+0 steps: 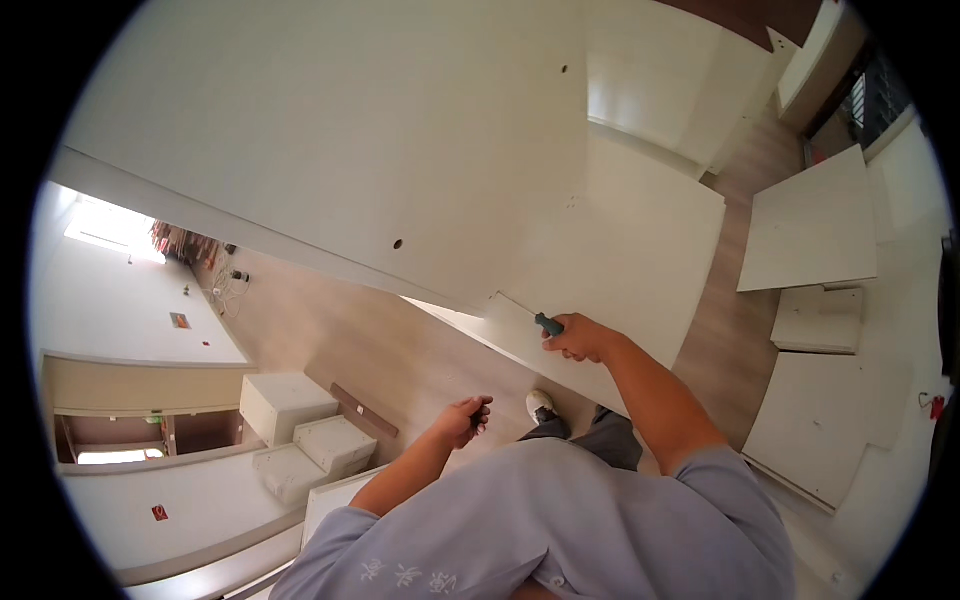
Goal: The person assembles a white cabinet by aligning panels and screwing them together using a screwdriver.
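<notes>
- The right hand (578,338) is closed around a screwdriver with a teal-green handle (549,324); its thin metal shaft points up and to the left, and the tip lies at the edge of a large white laminated board (640,250) that stands tilted in front of the person.
- The left hand (462,420) is lower and well apart from the board; the fingers are curled shut on something small and dark, which is too small to tell what it is.
- The step in hand seems to be the fixing of a fitting near the lower edge of the board; the tool is already at the edge, so the next move probably calls for steady pressure along the shaft and a turn of the wrist, while the board must not slide.
- A second, bigger white flat panel (330,140) rises above; it is smooth and matt, with a few small round drilled holes (398,243).
- The floor of pale wooden planks (330,340) has a light grain; on it stand small white box-shaped units (300,425), and a thin brown strip lies just beside them.
- At the right more white rectangular boards (810,225) lie flat, with straight cut edges.
- One white shoe (540,403) shows between the arms, below the board.
</notes>
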A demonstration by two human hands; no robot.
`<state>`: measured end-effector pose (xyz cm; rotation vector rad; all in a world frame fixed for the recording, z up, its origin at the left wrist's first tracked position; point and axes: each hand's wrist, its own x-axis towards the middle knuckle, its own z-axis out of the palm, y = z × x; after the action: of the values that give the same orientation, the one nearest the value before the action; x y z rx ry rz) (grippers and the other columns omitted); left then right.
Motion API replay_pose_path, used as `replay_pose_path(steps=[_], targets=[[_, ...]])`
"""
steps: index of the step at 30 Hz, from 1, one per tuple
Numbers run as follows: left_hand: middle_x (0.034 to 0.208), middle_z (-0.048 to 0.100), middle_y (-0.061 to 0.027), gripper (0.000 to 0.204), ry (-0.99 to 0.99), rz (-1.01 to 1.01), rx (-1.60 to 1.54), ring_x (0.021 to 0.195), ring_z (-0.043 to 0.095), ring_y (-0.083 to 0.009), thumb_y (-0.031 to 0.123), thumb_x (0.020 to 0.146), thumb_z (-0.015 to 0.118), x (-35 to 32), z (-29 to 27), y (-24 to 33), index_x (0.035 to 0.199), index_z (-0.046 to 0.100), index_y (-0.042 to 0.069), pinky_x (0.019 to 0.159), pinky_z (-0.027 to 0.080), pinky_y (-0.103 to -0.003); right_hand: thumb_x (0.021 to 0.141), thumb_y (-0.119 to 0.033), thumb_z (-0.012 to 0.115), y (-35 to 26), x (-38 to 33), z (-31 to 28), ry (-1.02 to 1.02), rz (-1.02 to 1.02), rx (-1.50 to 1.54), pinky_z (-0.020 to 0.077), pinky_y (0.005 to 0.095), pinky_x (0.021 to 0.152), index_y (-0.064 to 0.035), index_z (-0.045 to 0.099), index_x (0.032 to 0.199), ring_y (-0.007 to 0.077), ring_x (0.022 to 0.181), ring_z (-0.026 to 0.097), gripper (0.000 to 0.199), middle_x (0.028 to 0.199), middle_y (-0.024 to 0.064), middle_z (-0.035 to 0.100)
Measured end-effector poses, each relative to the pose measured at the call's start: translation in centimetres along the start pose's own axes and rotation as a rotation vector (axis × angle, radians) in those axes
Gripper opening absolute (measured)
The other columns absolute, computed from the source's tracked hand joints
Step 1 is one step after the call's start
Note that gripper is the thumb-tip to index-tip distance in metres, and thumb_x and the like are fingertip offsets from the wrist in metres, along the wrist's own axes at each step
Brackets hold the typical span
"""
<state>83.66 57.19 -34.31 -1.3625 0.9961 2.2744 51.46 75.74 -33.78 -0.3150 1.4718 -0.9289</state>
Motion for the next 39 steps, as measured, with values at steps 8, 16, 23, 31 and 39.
replay_pose_path(steps=[8, 16, 23, 31, 39], targets=[[0.098, 0.068, -0.0073, 0.019, 0.018, 0.203, 0.016, 0.074, 0.060, -0.0155, 0.024, 0.107, 0.055, -0.8, 5.8, 6.8, 0.110, 0.061, 0.007, 0.059, 0.050, -0.029, 0.076, -0.028, 0.084, 3.5, -6.4, 5.6, 0.224, -0.290, -0.269, 0.0526, 0.0389, 0.081, -0.0040, 0.071, 0.107, 0.0265, 0.086, 0.067, 0.041, 0.095, 0.0150, 0.072], [0.084, 0.061, -0.0021, 0.016, -0.083, 0.190, 0.033, 0.068, 0.056, -0.0125, 0.026, 0.105, 0.059, -0.2, 9.8, 8.2, 0.104, 0.059, 0.009, 0.058, 0.049, -0.028, 0.082, -0.039, 0.077, 2.0, -13.8, 5.5, 0.163, -0.198, -0.624, 0.0533, 0.0408, 0.084, -0.0067, 0.068, 0.116, 0.0320, 0.094, 0.068, 0.048, 0.100, 0.0157, 0.071], [0.084, 0.062, -0.0014, 0.017, -0.034, 0.239, 0.194, 0.068, 0.055, -0.0115, 0.025, 0.104, 0.062, 1.0, 13.5, 9.4, 0.104, 0.060, 0.008, 0.057, 0.048, -0.026, 0.082, -0.035, 0.078, 3.0, -15.1, 3.8, 0.471, -0.325, -0.700, 0.0541, 0.0429, 0.085, -0.0064, 0.067, 0.114, 0.0337, 0.095, 0.068, 0.045, 0.106, 0.0151, 0.071], [0.079, 0.055, 0.0034, 0.017, -0.208, 0.339, -0.086, 0.066, 0.052, -0.0094, 0.028, 0.105, 0.060, 3.4, 21.4, 16.7, 0.098, 0.060, 0.013, 0.059, 0.046, -0.023, 0.091, -0.022, 0.074, -0.5, -16.4, -1.0, 0.879, -0.697, -0.429, 0.0558, 0.0411, 0.082, -0.0085, 0.065, 0.119, 0.0330, 0.098, 0.068, 0.033, 0.110, 0.0142, 0.068], [0.079, 0.054, 0.0034, 0.022, -0.443, 0.541, -0.416, 0.068, 0.050, -0.0090, 0.034, 0.106, 0.059, -3.8, 36.5, 31.6, 0.106, 0.063, 0.013, 0.058, 0.045, -0.021, 0.086, -0.009, 0.075, -14.8, -21.9, -6.7, 1.124, -1.003, -0.436, 0.0550, 0.0410, 0.081, -0.0063, 0.059, 0.115, 0.0332, 0.096, 0.066, 0.033, 0.111, 0.0131, 0.064]])
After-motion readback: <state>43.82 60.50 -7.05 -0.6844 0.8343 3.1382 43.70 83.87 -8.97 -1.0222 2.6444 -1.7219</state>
